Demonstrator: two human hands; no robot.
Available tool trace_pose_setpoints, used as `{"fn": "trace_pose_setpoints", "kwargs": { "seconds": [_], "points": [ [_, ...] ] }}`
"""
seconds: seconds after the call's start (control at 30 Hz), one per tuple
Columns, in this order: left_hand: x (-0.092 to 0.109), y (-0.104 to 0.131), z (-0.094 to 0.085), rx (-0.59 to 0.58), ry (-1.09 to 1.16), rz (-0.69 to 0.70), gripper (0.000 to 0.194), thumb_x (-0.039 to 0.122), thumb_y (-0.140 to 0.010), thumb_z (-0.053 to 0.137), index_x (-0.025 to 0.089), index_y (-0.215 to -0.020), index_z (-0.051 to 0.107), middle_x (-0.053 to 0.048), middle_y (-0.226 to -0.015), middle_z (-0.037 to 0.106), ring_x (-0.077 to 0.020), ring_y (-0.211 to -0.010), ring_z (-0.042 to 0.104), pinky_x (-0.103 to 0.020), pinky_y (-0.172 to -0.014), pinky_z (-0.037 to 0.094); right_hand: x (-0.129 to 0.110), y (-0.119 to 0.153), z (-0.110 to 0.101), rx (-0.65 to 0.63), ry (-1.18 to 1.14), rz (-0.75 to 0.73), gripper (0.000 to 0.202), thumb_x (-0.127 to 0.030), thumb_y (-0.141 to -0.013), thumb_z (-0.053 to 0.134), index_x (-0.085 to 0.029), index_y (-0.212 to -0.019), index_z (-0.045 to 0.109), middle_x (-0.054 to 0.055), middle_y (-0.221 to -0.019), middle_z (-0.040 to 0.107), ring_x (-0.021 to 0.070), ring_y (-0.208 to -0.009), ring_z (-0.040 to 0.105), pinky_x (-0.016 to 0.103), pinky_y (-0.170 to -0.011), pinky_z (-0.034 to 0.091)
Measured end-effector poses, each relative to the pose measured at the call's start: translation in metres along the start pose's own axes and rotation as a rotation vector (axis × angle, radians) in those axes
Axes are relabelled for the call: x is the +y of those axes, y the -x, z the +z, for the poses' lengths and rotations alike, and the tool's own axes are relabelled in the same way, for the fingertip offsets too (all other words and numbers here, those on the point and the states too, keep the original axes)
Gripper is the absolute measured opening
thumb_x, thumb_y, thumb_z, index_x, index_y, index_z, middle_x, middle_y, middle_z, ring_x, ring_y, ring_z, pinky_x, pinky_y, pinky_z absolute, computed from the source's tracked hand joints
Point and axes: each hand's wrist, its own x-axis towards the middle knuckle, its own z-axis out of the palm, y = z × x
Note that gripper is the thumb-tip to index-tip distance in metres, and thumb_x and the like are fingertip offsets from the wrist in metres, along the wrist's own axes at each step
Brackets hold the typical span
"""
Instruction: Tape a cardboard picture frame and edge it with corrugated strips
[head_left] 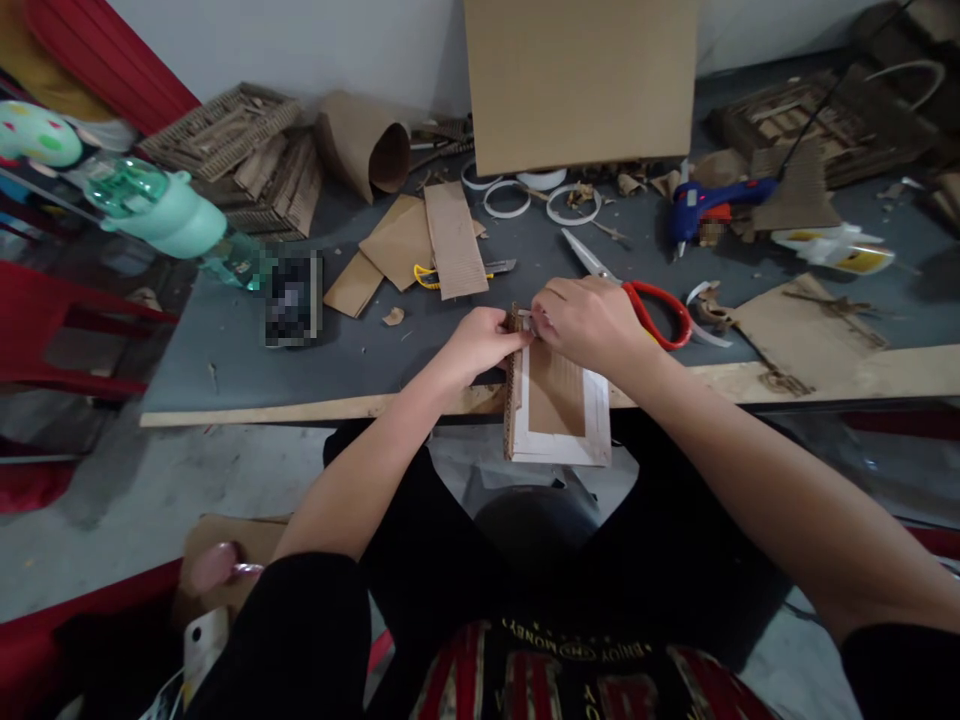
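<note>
A cardboard piece [562, 448] with a white rectangular border and a corrugated left edge juts over the table's front edge. My left hand [484, 342] grips its upper left corner, thumb on top. The closed fingers of my right hand [581, 318] press at the same corner, close to the left thumb; whether they pinch something small there is hidden. Just beyond my right hand lie scissors [660, 318] with red handles. A strip of cardboard [455, 240] rests over a yellow cutter [427, 277] farther back.
On the grey table [247, 375] are a blue glue gun [694, 208], a glue bottle [847, 250], white rings [507, 200] and cardboard scraps. A green bottle [161, 215] stands left, near stacked cardboard frames [232, 130]. A large cardboard sheet [581, 85] leans at the back.
</note>
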Motion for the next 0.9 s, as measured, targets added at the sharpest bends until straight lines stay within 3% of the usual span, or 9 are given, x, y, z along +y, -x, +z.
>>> {"fn": "trace_pose_setpoints", "kwargs": {
  "seconds": [0.2,0.5,0.63,0.73,0.9],
  "points": [
    [0.0,0.0,-0.001,-0.036,0.076,0.004,0.028,0.002,-0.099,0.07,0.015,-0.075,0.066,0.004,-0.07,0.061,-0.008,-0.063,0.061,-0.025,-0.059,0.047,0.007,-0.001,-0.004,-0.031,-0.014,-0.001,0.033,-0.024,-0.106,0.047,-0.018,-0.104,0.08,0.011,-0.106,0.08,0.0239,-0.084,0.067,0.036,-0.07,0.03],
    [0.001,0.001,0.0,-0.005,-0.007,0.078,0.03,0.008,-0.101,0.07,0.017,-0.073,0.068,0.005,-0.061,0.054,-0.0091,-0.056,0.055,-0.025,-0.057,0.042,0.009,0.001,-0.001,0.014,-0.123,0.066,0.028,-0.025,-0.098,0.054,-0.022,-0.088,0.08,0.014,-0.098,0.08,0.0283,-0.085,0.069,0.04,-0.07,0.034],
    [0.002,0.001,-0.001,-0.02,0.083,0.022,0.033,0.008,-0.103,0.067,0.017,-0.072,0.067,0.005,-0.062,0.056,-0.0085,-0.057,0.055,-0.025,-0.057,0.04,0.012,-0.003,0.004,0.015,-0.19,0.098,0.023,-0.026,-0.098,0.058,-0.02,-0.083,0.075,0.015,-0.097,0.079,0.0303,-0.086,0.071,0.04,-0.07,0.035],
    [0.002,0.002,-0.002,-0.046,0.164,-0.01,0.031,0.008,-0.104,0.064,0.016,-0.074,0.067,0.003,-0.068,0.061,-0.0084,-0.061,0.059,-0.023,-0.058,0.042,0.013,-0.01,0.008,0.016,-0.223,0.094,0.019,-0.029,-0.099,0.062,-0.021,-0.086,0.074,0.014,-0.096,0.077,0.0294,-0.088,0.07,0.039,-0.071,0.037],
    [0.006,0.004,-0.007,0.04,0.115,0.086,0.023,0.008,-0.102,0.068,0.016,-0.08,0.069,0.003,-0.068,0.06,-0.0088,-0.062,0.057,-0.022,-0.057,0.039,0.019,-0.019,0.017,0.058,-0.318,0.104,0.012,-0.026,-0.096,0.061,-0.022,-0.096,0.072,0.011,-0.104,0.076,0.0258,-0.09,0.069,0.036,-0.072,0.041]
  ]
}}
